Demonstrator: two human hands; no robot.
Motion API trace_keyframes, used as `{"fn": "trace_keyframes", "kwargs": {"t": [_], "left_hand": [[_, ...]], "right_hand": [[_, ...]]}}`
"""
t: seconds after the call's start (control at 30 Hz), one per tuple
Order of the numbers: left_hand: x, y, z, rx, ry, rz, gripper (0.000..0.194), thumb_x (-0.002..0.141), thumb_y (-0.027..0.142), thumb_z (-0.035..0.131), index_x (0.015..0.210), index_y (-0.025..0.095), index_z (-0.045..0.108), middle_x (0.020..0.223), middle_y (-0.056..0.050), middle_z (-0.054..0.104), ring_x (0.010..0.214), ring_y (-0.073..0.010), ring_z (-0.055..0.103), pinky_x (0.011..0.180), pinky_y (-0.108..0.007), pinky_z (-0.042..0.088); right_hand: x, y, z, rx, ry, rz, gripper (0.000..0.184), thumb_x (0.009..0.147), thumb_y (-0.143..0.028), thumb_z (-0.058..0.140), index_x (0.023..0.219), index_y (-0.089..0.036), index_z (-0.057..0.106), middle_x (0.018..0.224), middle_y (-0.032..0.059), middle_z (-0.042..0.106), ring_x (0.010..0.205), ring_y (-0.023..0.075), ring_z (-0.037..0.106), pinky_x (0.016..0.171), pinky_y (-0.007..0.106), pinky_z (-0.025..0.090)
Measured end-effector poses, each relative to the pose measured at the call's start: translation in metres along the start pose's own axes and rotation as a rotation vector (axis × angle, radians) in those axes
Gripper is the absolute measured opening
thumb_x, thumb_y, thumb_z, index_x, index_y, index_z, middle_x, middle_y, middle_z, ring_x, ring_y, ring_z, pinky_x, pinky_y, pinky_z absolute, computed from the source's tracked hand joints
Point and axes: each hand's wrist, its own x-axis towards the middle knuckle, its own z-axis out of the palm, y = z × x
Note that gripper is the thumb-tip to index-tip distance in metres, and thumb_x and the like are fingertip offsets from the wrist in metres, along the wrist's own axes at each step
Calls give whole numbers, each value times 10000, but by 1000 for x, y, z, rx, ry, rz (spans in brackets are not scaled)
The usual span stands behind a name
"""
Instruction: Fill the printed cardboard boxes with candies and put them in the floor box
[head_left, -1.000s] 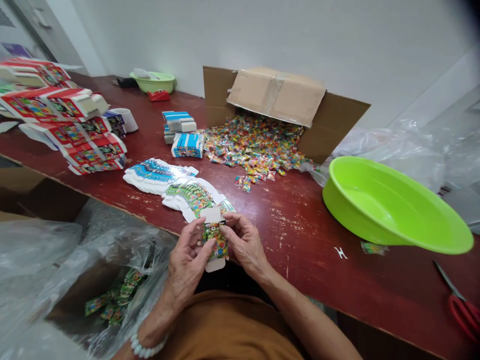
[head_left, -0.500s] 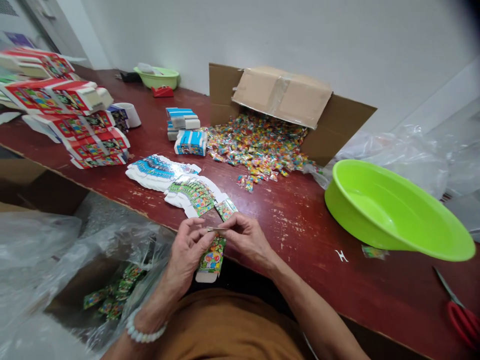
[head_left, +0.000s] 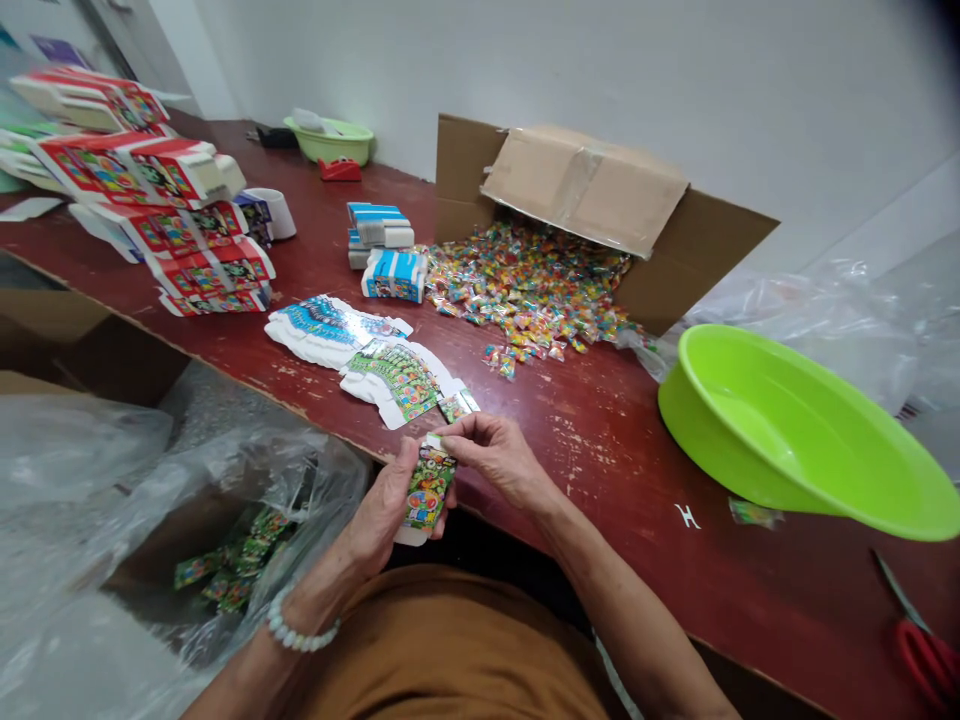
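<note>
Green printed carton [head_left: 427, 495] at the near edge of the tabletop [head_left: 600, 440], lower flap [head_left: 411, 537] sticking out. Person's left hand [head_left: 379, 515]: grip closed around the carton. Right hand [head_left: 499, 455]: fingertips at its top end; pinching or merely touching, cannot tell. Too hard a squeeze could buckle the thin card; a skewed push could crease its top. Just beyond, fanned green cartons [head_left: 401, 380] could scatter if brushed. Farther, wrapped candies [head_left: 525, 290].

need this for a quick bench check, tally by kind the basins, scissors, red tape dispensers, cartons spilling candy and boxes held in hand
Basins: 2 (bright green basin, pale green basin)
Scissors: 1
Red tape dispenser: 1
Carton spilling candy: 1
Held box: 1
Total: 6
</note>
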Motion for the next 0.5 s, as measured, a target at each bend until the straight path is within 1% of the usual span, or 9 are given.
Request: {"fn": "trace_keyframes", "kwargs": {"t": [0.07, 0.13, 0.2, 0.23, 0.3, 0.37, 0.4, 0.43, 0.5], "left_hand": [[1, 0, -3, 13, -8, 5, 754, 810, 831, 489, 1055, 154, 712, 626, -36, 681, 411, -122, 586, 398, -200, 443], [0, 1, -4, 20, -5, -6, 793, 819, 822, 490, 1250, 179, 660, 615, -22, 673, 399, -122, 574, 387, -196, 434], [-1, 1, -4, 22, 2, -19, 823, 823, 815, 492, 1354, 195, 601, 597, -13, 662, 385, -125, 564, 374, -196, 424], [-1, 1, -3, 23, 8, -22, 831, 824, 813, 493, 1374, 196, 585, 592, -13, 661, 384, -127, 563, 371, -196, 423], [-1, 0, -2, 24, 26, -25, 831, 823, 811, 498, 1373, 192, 579, 585, -15, 660, 381, -131, 563, 366, -196, 422], [0, -2, 1, -5, 42, -39, 796, 829, 795, 513, 1368, 211, 558, 592, -2, 656, 388, -138, 569, 368, -205, 437], [1, -4, 2, -30, 52, -49, 760, 837, 778, 525, 1357, 224, 547, 598, 9, 651, 393, -141, 570, 372, -212, 448], [2, -5, 4, -60, 65, -57, 711, 846, 753, 542, 1334, 236, 540, 608, 22, 643, 399, -142, 571, 378, -219, 459], [0, -8, 7, -123, 87, -52, 594, 857, 673, 607, 1273, 258, 527, 666, 35, 651, 439, -141, 593, 416, -232, 491]], "right_hand": [[0, 0, -1, -25, -20, -27, 253, 790, -406, 758, 850, -164, 714, 753, 24, 734, 541, 123, 632, 525, 248, 515], [-2, -1, -3, -92, -62, -65, 244, 821, -405, 735, 880, -168, 724, 792, 34, 742, 563, 130, 641, 548, 260, 527], [-6, -6, -6, -159, -146, -82, 238, 865, -413, 695, 887, -177, 716, 884, 45, 753, 570, 125, 644, 566, 270, 537], [-8, -9, -7, -187, -188, -97, 236, 893, -414, 665, 879, -182, 708, 947, 49, 754, 596, 124, 654, 597, 276, 546], [-12, -14, -8, -252, -249, -162, 234, 947, -388, 599, 863, -191, 694, 1065, 51, 745, 745, 141, 694, 730, 300, 565], [-15, -14, -7, -369, -234, -252, 206, 964, -331, 573, 876, -197, 702, 1101, 54, 733, 924, 166, 692, 875, 327, 539], [-14, -12, -7, -445, -206, -288, 179, 958, -301, 581, 895, -199, 713, 1086, 56, 731, 964, 173, 681, 906, 333, 523], [-12, -9, -8, -513, -193, -309, 153, 945, -277, 594, 919, -199, 723, 1060, 57, 729, 958, 175, 677, 902, 332, 519], [0, -2, -15, -613, -197, -302, 148, 934, -255, 603, 954, -200, 739, 979, 46, 723, 878, 166, 675, 844, 310, 528]]}}
